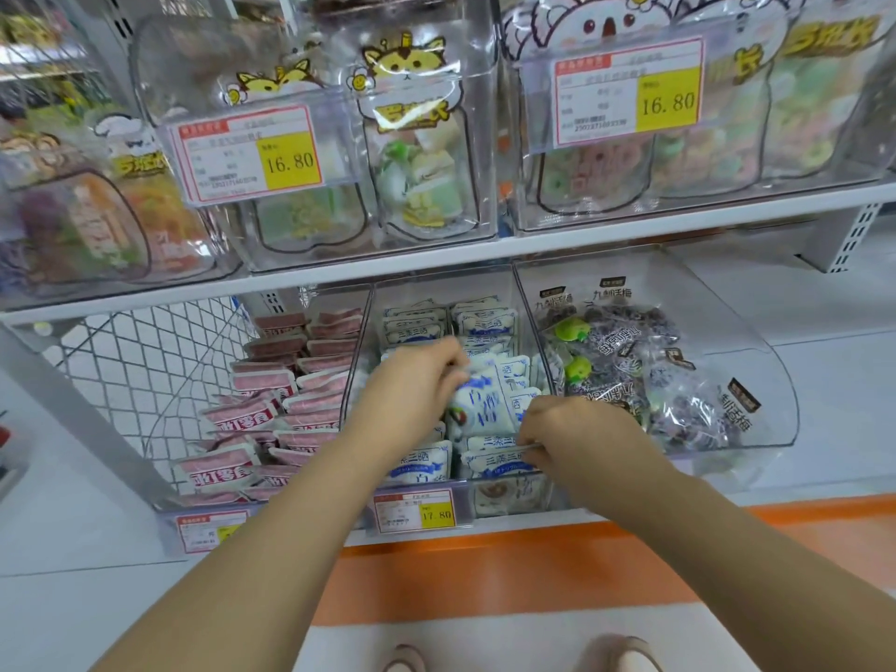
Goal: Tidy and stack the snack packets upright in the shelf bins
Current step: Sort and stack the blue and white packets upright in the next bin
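Middle clear plastic bin [362,332], lower shelf: left hand [412,385] grips a tilted white-and-blue snack packet [477,405], right hand [577,434] pinches a front-row packet [499,465] by its top edge. Likely risks: the tilted packet slumps flat on release; tugging the front row tips it over the low rim.

Bare forearms stretched forward, converging. Left hand [412,385] palm down, fingers curled, pinching white-and-blue packets [477,409]; right hand [577,429] nearer, fingers curled on the same packets

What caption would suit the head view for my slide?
Left hand and right hand grip white-and-blue snack packets in the middle clear plastic bin.
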